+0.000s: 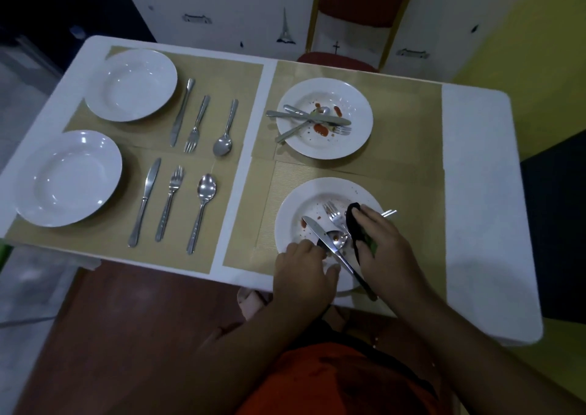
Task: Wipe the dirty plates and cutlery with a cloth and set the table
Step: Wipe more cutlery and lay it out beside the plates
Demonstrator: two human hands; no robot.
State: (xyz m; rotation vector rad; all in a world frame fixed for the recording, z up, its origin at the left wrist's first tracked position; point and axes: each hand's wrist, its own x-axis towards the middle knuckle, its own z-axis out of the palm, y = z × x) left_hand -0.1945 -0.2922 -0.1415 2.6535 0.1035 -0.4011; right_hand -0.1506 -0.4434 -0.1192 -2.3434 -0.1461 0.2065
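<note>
Wiping near plate (295, 205), 5 o'clock on tabletop (475, 192): my right hand (380, 243) fingers (364, 213) grip cloth (355, 224); left hand (304, 268) fingers curled on rim, steadying. I'd clear cutlery first.

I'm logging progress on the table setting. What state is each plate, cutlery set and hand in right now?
Far left plate: clean, empty.
Near left plate: clean, empty.
Left cutlery sets: laid out in rows on the mats.
Far right plate: sauce-stained, cutlery crossed on it.
Near right plate: stained, cutlery on it.
Left hand: at the plate's rim.
Right hand: holding dark cloth.
</note>
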